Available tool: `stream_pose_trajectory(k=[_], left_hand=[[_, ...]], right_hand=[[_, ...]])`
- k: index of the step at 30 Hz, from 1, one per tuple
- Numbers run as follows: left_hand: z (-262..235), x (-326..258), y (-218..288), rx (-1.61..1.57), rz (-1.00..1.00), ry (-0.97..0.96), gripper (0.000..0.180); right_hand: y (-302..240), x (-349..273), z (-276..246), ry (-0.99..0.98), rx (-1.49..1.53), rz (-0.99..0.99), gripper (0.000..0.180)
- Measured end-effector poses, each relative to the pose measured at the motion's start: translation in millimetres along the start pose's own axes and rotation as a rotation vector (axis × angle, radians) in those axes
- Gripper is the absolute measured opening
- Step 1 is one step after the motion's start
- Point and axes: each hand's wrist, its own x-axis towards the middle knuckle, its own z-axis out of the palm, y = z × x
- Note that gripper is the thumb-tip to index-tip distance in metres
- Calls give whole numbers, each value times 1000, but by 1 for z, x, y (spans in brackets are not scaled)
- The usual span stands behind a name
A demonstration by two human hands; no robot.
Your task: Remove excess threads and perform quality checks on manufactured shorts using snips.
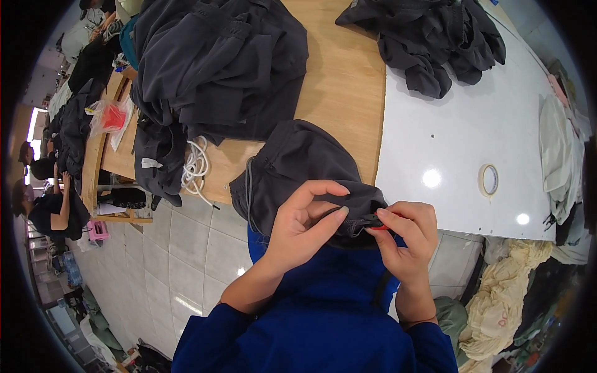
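A dark grey garment with a grey drawcord hangs over the table's near edge toward my lap. My left hand rests against its lower part, thumb and index finger apart and the other fingers curled, partly hidden. In my right hand, thumb and fingers close on small thread snips with a red handle and dark blades. The snips point left, at a stitched edge of the garment between my hands. Any thread there is too small to make out.
A large heap of dark grey garments lies on the wooden table, with a white cord coil beside it. More garments and a tape roll are on the white board. Cream cloth is piled right. People sit far left.
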Motion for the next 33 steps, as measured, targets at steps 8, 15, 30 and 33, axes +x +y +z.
stream_pose_trajectory(k=[8, 15, 30, 33], left_hand=[[0, 0, -5, 82, 18, 10, 29], [0, -1, -3, 99, 6, 14, 29], [3, -4, -2, 113, -7, 21, 32], [3, -4, -5, 121, 7, 20, 31]], right_hand=[[1, 0, -5, -20, -34, -46, 32], [1, -3, -9, -34, 37, 73, 30], [-4, 0, -5, -22, -31, -9, 31], [-4, -1, -7, -58, -40, -23, 29]])
